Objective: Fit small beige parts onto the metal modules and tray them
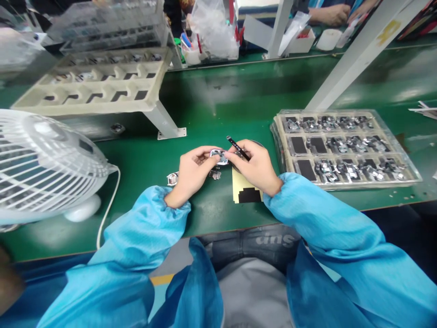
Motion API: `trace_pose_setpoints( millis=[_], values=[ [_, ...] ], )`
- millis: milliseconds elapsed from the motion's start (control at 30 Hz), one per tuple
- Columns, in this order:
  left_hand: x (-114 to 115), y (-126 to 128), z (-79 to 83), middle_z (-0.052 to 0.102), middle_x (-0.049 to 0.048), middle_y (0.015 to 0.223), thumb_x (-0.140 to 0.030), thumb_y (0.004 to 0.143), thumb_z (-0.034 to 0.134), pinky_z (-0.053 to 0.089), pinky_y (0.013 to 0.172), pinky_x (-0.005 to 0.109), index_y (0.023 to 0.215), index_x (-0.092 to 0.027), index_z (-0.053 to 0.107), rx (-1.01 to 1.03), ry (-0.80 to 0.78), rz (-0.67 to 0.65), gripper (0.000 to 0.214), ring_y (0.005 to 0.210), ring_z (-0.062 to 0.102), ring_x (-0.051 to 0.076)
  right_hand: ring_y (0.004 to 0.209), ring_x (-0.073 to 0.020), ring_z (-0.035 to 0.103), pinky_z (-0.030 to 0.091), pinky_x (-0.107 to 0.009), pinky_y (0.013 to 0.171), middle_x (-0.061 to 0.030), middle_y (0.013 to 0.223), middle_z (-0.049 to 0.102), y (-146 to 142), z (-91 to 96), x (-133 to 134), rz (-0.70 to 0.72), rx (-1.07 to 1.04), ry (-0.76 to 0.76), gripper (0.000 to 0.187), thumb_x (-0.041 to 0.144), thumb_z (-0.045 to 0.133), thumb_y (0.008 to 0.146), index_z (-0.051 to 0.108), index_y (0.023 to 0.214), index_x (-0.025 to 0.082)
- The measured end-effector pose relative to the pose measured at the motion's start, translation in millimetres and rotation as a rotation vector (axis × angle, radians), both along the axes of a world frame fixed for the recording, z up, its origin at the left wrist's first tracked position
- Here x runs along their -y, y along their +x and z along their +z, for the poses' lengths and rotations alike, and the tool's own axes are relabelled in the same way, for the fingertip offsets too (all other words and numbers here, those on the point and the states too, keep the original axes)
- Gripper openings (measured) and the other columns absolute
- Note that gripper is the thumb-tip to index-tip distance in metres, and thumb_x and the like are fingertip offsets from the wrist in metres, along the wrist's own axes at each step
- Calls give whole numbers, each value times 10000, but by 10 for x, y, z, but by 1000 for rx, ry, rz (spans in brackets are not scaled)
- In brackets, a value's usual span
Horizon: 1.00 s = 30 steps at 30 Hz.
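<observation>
My left hand (191, 172) pinches a small shiny metal part (220, 157) between thumb and fingers above the green table (218, 105). My right hand (255, 166) is closed round black tweezers (237, 147), and its fingertips meet the same part. Under the hands lie two more small metal parts (172, 178) and a yellow sheet with black adhesive pads (244, 189). Both arms wear blue sleeves.
A clear tray of metal parts and black pads (344, 148) sits right of my hands. A white fan (44, 166) with its cable stands at the left. Beige trays (99, 82) rest on a raised shelf behind. Another person's hand (332, 14) shows at the far bench.
</observation>
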<state>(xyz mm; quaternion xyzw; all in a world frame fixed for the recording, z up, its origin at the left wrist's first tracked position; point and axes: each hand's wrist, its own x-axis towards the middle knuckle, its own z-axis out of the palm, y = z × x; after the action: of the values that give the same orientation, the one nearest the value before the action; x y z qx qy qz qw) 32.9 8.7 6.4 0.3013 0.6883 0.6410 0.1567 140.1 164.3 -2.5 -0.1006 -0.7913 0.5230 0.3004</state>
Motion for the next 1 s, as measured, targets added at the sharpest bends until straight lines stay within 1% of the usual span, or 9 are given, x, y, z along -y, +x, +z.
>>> trace_pose_setpoints(
  millis=[100, 167, 233, 333, 400, 500, 600, 833, 1000],
  values=[
    [5, -31, 2, 794, 69, 1032, -313, 845, 792, 599, 851, 326, 1017, -187, 806, -45, 38, 17, 214, 924, 737, 207, 700, -142, 598, 491, -291, 685, 7, 804, 690, 4, 6, 9, -32, 22, -118, 213, 409, 753, 902, 699, 890, 203],
    [11, -51, -9, 788, 66, 1048, -309, 864, 777, 591, 851, 331, 1035, -196, 801, -108, 32, 21, 207, 924, 729, 204, 699, -142, 599, 489, -293, 680, 6, 802, 686, 12, 25, 12, -62, -7, -121, 212, 412, 731, 922, 699, 887, 206],
    [19, -57, -18, 777, 56, 1034, -294, 878, 762, 575, 821, 323, 1039, -209, 801, -228, -7, 22, 186, 900, 709, 192, 782, -161, 638, 516, -313, 750, -14, 872, 706, 25, 53, 13, -66, -58, -52, 189, 400, 697, 954, 720, 921, 215],
    [29, -43, -15, 747, 40, 961, -287, 902, 736, 541, 769, 307, 1050, -232, 803, -421, -75, 12, 172, 859, 665, 180, 924, -193, 674, 541, -350, 874, -39, 973, 721, 43, 83, 11, -29, -110, 92, 133, 352, 691, 965, 750, 964, 233],
    [33, -30, -7, 734, 39, 938, -301, 917, 723, 532, 774, 312, 1068, -240, 803, -480, -102, 10, 182, 859, 652, 183, 921, -202, 676, 553, -359, 865, -44, 956, 713, 49, 78, 5, 0, -98, 153, 111, 333, 709, 952, 762, 957, 236],
    [37, -22, -2, 741, 45, 966, -315, 932, 706, 527, 784, 320, 1069, -243, 804, -497, -120, 17, 183, 874, 651, 190, 880, -201, 663, 555, -361, 817, -44, 921, 696, 46, 36, -3, 16, -80, 219, 101, 324, 729, 936, 768, 943, 231],
    [42, -26, -12, 740, 46, 970, -305, 935, 699, 523, 783, 320, 1071, -238, 801, -508, -121, 6, 182, 864, 647, 188, 881, -200, 656, 549, -364, 818, -45, 924, 697, 40, -13, -5, 1, -89, 256, 104, 321, 730, 938, 773, 965, 231],
    [48, -33, -23, 722, 39, 932, -285, 936, 694, 517, 801, 330, 1078, -234, 800, -580, -126, -7, 185, 852, 643, 195, 851, -193, 656, 547, -359, 792, -43, 893, 704, 24, -73, 1, 0, -120, 276, 118, 330, 721, 948, 792, 959, 237],
    [41, -29, -13, 711, 33, 895, -260, 931, 688, 513, 774, 323, 1073, -224, 802, -559, -130, -9, 186, 815, 635, 187, 847, -192, 656, 544, -360, 792, -45, 889, 712, 14, -83, -5, 29, -127, 278, 132, 339, 724, 948, 796, 967, 229]
  ],
)
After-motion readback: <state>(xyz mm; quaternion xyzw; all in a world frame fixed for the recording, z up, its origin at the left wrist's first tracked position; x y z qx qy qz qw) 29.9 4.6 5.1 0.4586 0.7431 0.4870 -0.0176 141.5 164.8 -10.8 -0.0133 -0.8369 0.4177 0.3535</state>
